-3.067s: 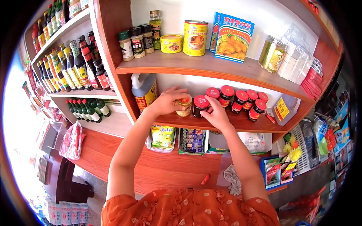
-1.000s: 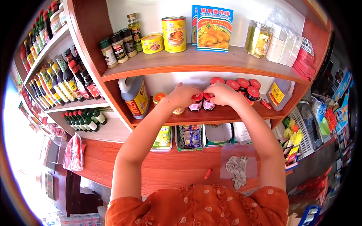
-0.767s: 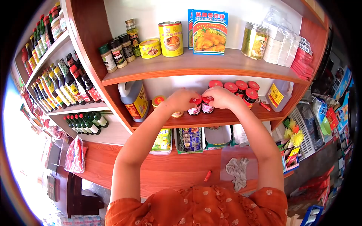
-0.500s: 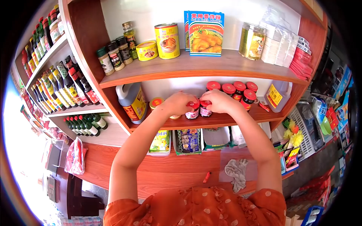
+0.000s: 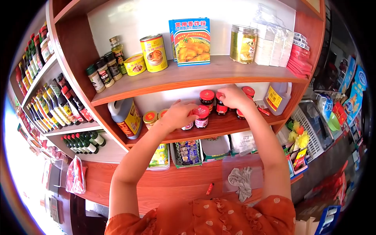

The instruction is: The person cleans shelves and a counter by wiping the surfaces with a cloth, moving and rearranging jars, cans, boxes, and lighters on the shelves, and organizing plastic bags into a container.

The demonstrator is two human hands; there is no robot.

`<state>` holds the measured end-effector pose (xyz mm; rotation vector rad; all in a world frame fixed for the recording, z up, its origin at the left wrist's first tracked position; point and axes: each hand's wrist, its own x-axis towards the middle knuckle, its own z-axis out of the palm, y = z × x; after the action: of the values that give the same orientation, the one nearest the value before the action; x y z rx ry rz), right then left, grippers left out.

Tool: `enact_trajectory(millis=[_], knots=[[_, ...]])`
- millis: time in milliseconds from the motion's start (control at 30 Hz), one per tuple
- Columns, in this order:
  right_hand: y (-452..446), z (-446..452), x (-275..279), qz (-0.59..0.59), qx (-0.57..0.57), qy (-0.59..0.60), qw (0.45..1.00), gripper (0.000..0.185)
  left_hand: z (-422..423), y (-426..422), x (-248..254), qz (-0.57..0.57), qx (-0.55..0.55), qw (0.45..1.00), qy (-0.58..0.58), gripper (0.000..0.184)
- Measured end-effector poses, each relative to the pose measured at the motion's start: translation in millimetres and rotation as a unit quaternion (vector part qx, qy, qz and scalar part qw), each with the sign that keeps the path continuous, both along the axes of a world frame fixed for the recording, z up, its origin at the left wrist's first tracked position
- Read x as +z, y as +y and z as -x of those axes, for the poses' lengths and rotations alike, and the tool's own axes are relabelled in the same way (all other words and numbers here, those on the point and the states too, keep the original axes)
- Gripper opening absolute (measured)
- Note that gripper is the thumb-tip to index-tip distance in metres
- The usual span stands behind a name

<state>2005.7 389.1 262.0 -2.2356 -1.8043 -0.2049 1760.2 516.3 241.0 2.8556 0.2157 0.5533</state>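
On the middle shelf, my left hand curls over the front jars, its fingertips against the red lid of a pink-labelled jar. A second pink-labelled jar is partly hidden under this hand. My right hand reaches further back, with fingers closed at the lid of a dark red-lidded jar. Beside that one stands another dark jar with a red lid. More red-lidded jars are partly covered by my right hand and wrist. Yellow-lidded jars are left of my left hand.
Large jugs stand at the left and right ends of this shelf. Above are cans, a blue powder box and spice bottles. Below, packets fill a carton, and a grey cloth lies on the counter.
My right hand has left the pink-labelled jar at the front and moved back and right to the dark jars. My left hand stays by the pink-labelled jars. The view has shifted slightly.
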Motion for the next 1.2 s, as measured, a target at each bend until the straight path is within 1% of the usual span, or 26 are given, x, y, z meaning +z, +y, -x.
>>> enact_trajectory(millis=[33,133,167,233,267,400,467,567,700,767,800,867,900,967,1000,1033,1067,1100,1133,1200], knots=[[3,-8,-9,0.01,0.02,-0.057,0.998,0.029,-7,-5,-2,-0.019,-0.004,1.0,-0.002,0.035],[-4,-8,-30,-0.112,0.068,-0.048,0.99,0.017,-27,-15,-11,-0.062,-0.01,0.998,-0.01,0.038],[-6,-11,-29,-0.066,0.057,-0.05,0.995,0.021,-32,-16,-15,-0.068,-0.009,0.998,-0.013,0.037],[-19,-1,-15,-0.052,0.072,0.002,0.996,0.024,-38,-18,-21,-0.064,-0.008,0.998,0.0,0.037],[-22,0,-13,-0.048,0.079,0.029,0.995,0.025,-40,-16,-21,-0.056,-0.008,0.998,0.016,0.036],[-24,-1,-25,-0.067,0.117,0.03,0.99,0.027,-40,-17,-14,-0.054,-0.005,0.997,0.057,0.034],[-23,6,-24,-0.074,0.136,0.033,0.987,0.027,-40,-17,-18,-0.064,-0.01,0.997,0.032,0.034],[-19,11,-22,-0.045,0.142,0.034,0.988,0.033,-38,-15,-21,-0.065,-0.02,0.998,0.009,0.033],[-19,29,0,0.015,0.052,0.013,0.998,0.028,-35,-13,-24,-0.057,-0.03,0.998,-0.009,0.032],[-13,30,9,0.035,0.025,0.017,0.999,0.03,-34,-11,-28,-0.085,-0.037,0.995,-0.047,0.03],[1,26,14,-0.041,-0.021,0.051,0.998,0.039,-34,-11,-30,-0.098,-0.04,0.992,-0.066,0.028],[28,13,11,-0.006,-0.067,0.061,0.996,0.042,-38,-26,-16,-0.084,-0.011,0.994,-0.064,0.026],[35,15,7,-0.031,-0.068,0.043,0.996,0.046,-44,-34,-10,-0.078,0.003,0.995,-0.063,0.026],[49,21,5,-0.083,-0.07,0.002,0.994,0.059,-64,-45,-17,-0.118,0.021,0.985,-0.128,0.026],[55,20,2,-0.083,-0.071,-0.009,0.994,0.065,-74,-52,-19,-0.138,0.032,0.977,-0.162,0.026],[60,20,-1,-0.083,-0.071,-0.021,0.994,0.071,-80,-59,-20,-0.178,0.07,0.969,-0.154,0.029],[65,19,-2,-0.083,-0.071,-0.033,0.994,0.078,-88,-60,-25,-0.214,0.075,0.95,-0.214,0.027],[66,21,4,-0.053,-0.091,0.008,0.994,0.068,-91,-59,-28,-0.231,0.078,0.947,-0.209,0.024],[65,22,12,-0.016,-0.092,0.024,0.995,0.063,-93,-57,-30,-0.247,0.08,0.944,-0.204,0.022],[57,20,24,0.061,-0.095,0.056,0.992,0.053,-92,-52,-33,-0.215,0.055,0.96,-0.169,0.018]])
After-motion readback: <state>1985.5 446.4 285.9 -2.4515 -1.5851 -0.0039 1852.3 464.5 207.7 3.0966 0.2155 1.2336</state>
